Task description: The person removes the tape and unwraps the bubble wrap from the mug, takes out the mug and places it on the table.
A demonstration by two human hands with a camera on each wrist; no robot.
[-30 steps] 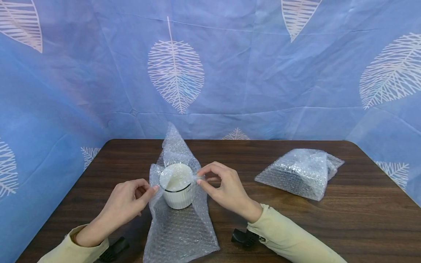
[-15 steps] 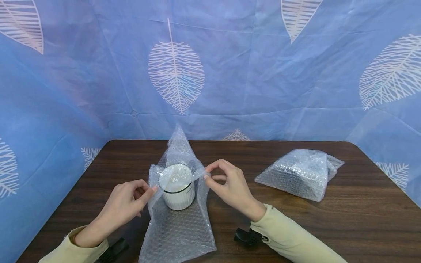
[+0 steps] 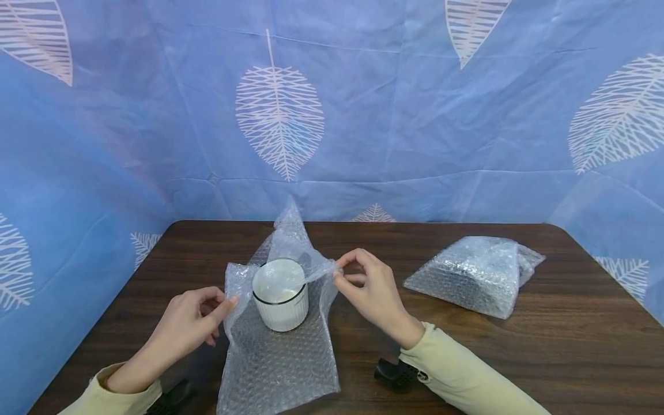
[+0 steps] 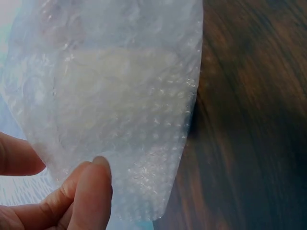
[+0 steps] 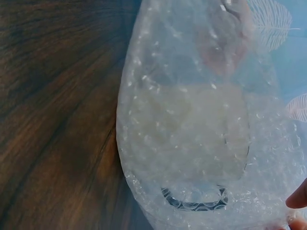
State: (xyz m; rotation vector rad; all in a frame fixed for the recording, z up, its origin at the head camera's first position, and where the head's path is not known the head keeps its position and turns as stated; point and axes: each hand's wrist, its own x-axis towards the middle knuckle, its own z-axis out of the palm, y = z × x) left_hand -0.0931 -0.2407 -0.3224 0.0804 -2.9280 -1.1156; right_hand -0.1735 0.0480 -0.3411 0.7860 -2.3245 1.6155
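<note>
A white ribbed cup [image 3: 282,314] with a thin black rim stands upright on a sheet of bubble wrap [image 3: 277,369] in the head view. The wrap rises along both sides and behind the cup. My left hand [image 3: 184,325] pinches its left edge between thumb and finger. On the other side my right hand [image 3: 373,297] pinches an upper corner, pulled out to the right. Both wrist views show the cup only as a pale blur through the film [image 4: 129,96]; a dark curved line [image 5: 194,206] shows through it in the right wrist view.
A second bubble-wrapped bundle [image 3: 474,276] lies at the right on the dark wooden table [image 3: 560,346]; its contents are hidden. Blue leaf-patterned cloth [image 3: 394,127] hangs behind and at the sides. Black wrist devices [image 3: 394,373] sit under the sleeves.
My right hand has moved right and slightly up with its corner of wrap, uncovering more of the cup's mouth. My left hand has moved slightly left with the left edge.
</note>
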